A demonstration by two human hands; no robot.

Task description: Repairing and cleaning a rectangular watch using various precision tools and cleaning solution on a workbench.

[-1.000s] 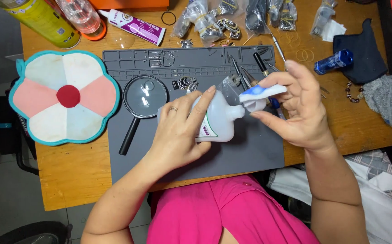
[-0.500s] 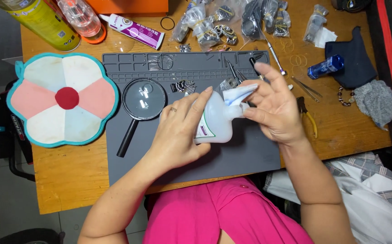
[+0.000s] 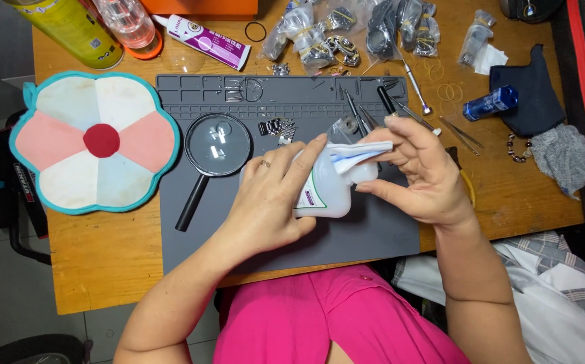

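My left hand grips a small white plastic bottle, tilted on its side above the grey work mat. A ring shows on one of that hand's fingers. My right hand holds a folded white and blue cloth pressed against the bottle's top. Both hands meet over the middle of the mat. A black-handled magnifying glass lies on the mat just left of my left hand.
A flower-shaped pad lies at the left. A yellow can, a clear bottle and a glue tube stand at the back. Bagged metal parts, hand tools, a blue vial and dark cloths fill the back right.
My right hand has shifted slightly left and down with the cloth, staying against the bottle's top. The bottle has stayed in my left hand.
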